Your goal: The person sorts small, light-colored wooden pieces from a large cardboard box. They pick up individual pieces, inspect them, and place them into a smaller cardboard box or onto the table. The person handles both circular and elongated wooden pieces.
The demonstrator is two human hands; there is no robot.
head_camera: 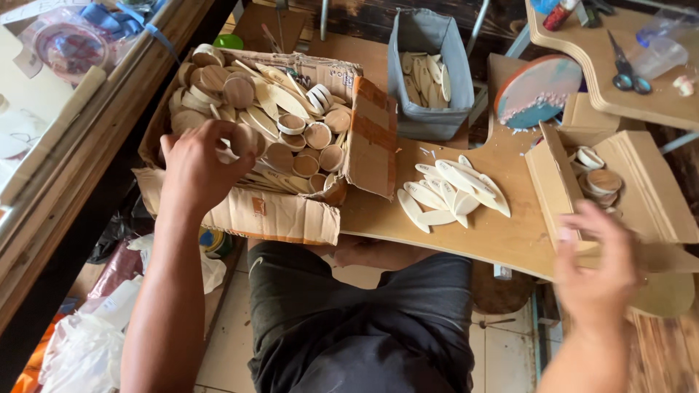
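Wooden discs (240,91) and leaf shapes fill the cardboard box (291,218); your left hand (196,164) curls into it, fingers closed on a disc (244,138). Your right hand (597,269), blurred, spreads open over the small wooden box (568,185). The overhanging carton could tip, I'd judge. Cluttered workshop: plywood tabletop (502,233), tiled floor.

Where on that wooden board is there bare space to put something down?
Bare wood shows on the board between the cardboard box and the pale leaf-shaped pieces, and along the near edge below those pieces. The box is crammed, with the left hand in it; the right hand crowds the right end.
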